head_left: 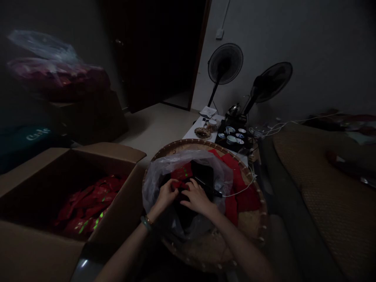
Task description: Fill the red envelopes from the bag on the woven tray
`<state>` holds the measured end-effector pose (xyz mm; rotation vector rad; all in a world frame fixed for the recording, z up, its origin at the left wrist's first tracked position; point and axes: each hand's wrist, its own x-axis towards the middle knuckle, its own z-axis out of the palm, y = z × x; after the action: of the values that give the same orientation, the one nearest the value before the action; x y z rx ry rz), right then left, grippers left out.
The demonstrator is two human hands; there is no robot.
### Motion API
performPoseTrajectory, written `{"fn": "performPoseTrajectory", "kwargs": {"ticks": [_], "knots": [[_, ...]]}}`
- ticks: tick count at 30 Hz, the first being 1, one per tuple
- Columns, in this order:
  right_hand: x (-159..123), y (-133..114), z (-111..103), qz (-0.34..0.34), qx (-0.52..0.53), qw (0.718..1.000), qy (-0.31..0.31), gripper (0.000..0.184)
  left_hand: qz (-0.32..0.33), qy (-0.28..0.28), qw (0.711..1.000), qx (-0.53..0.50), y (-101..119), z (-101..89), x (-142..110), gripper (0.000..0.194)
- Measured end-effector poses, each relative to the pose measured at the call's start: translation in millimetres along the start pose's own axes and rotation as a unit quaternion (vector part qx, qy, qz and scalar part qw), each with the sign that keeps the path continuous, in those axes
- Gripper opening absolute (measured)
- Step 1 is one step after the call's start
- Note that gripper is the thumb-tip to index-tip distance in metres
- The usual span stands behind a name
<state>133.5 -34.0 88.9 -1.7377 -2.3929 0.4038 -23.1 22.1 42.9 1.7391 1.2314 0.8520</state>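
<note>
My left hand point(167, 194) pinches a small red packet point(179, 185) between thumb and fingers. From the other side, my right hand point(197, 197) has its curled fingertips on the same packet, partly hiding it. Both hands are over a clear plastic bag point(152, 176) spread open on a round woven tray point(249, 235). Just beyond them, a larger red packet point(181, 171) with green and gold marks rests on dark material inside the bag. A black bar-shaped tool point(208, 188) with a white cord lies beside my right hand. Dim light hides finer detail.
An open cardboard box point(117, 213) with many red packets point(88, 203) stands left. Red sheets point(246, 192) lie on the tray's right side. Behind are cups point(231, 139) and two fans point(225, 64). A woven-topped seat point(320, 176) is at right, a filled plastic bag point(61, 74) far left.
</note>
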Motion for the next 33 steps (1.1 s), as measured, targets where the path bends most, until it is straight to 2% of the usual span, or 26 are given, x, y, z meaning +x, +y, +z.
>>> {"fn": "performPoseTrajectory", "kwargs": {"ticks": [6,9,11,13,17,19,24,29,33], "knots": [[6.4,-1.1,10.5,0.046,-0.050,0.997,-0.021,0.019,-0.023,0.001,0.999,-0.030,-9.2,4.9,-0.1,0.034],[7.2,2.9,12.1,0.035,-0.032,0.999,-0.022,0.016,-0.032,-0.007,0.998,-0.055,-11.8,3.4,-0.3,0.029],[6.2,5.4,12.4,0.026,-0.019,0.999,-0.017,0.014,-0.007,-0.015,0.999,-0.047,-9.2,-0.3,-1.6,0.026],[4.9,6.5,12.8,0.023,-0.004,1.000,-0.010,0.014,0.045,-0.032,0.998,-0.014,-3.2,-5.7,-4.4,0.023],[3.7,5.8,15.6,0.018,0.040,0.999,-0.002,0.015,0.142,-0.100,0.983,0.062,10.3,-17.4,-11.1,0.019],[3.3,5.0,18.1,0.013,0.054,0.998,0.003,0.014,0.148,-0.100,0.979,0.093,13.5,-20.7,-11.7,0.014],[1.7,2.9,24.1,-0.024,0.038,0.999,0.028,0.012,0.109,-0.064,0.985,0.115,12.0,-16.3,-5.5,0.011],[0.1,2.8,24.7,-0.033,0.003,0.997,0.065,0.012,0.095,-0.037,0.994,0.041,9.4,-7.1,-4.6,0.024],[-0.4,8.3,22.2,-0.027,0.068,0.993,0.088,0.013,0.083,-0.092,0.988,-0.093,0.2,-6.4,-6.4,0.047]]}}
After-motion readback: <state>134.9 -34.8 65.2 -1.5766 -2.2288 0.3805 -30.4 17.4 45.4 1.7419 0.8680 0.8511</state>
